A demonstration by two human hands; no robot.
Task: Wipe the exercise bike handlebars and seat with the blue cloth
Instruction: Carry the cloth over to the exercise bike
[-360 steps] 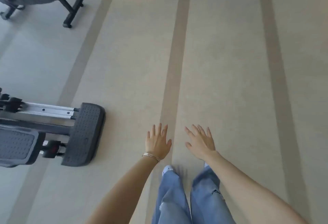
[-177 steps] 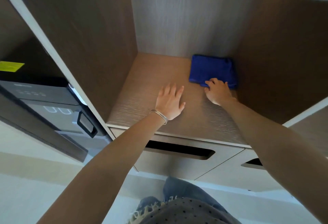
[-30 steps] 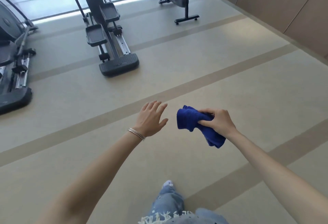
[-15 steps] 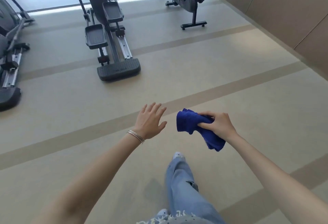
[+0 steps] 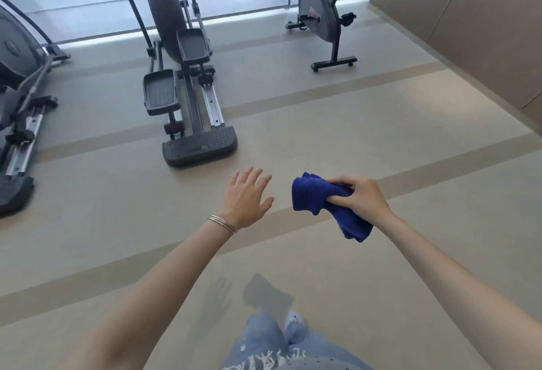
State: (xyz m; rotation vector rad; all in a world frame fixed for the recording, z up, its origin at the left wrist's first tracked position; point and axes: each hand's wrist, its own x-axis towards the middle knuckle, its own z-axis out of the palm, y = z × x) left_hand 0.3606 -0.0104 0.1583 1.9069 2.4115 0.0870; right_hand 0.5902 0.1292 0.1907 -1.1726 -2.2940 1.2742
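Observation:
A crumpled blue cloth (image 5: pixel 311 198) is gripped in my right hand (image 5: pixel 359 199), held out in front of me above the floor. My left hand (image 5: pixel 246 196) hovers beside it, fingers spread, holding nothing, with thin bangles at the wrist. The grey exercise bike (image 5: pixel 322 14) stands far ahead at the upper right, near the window. Its body, pedals and rear foot bar show; its handlebars and seat are cut off by the top of the frame.
A dark elliptical trainer (image 5: pixel 181 76) stands ahead at centre left, its rear step closest to me. Another machine (image 5: pixel 17 100) sits at the left edge. Wooden wall panels (image 5: pixel 484 26) run along the right. Beige striped floor lies between me and the bike.
I have walked forward: the elliptical and the bike appear larger and closer. The cloth stays gripped in my right hand and my left hand stays spread beside it.

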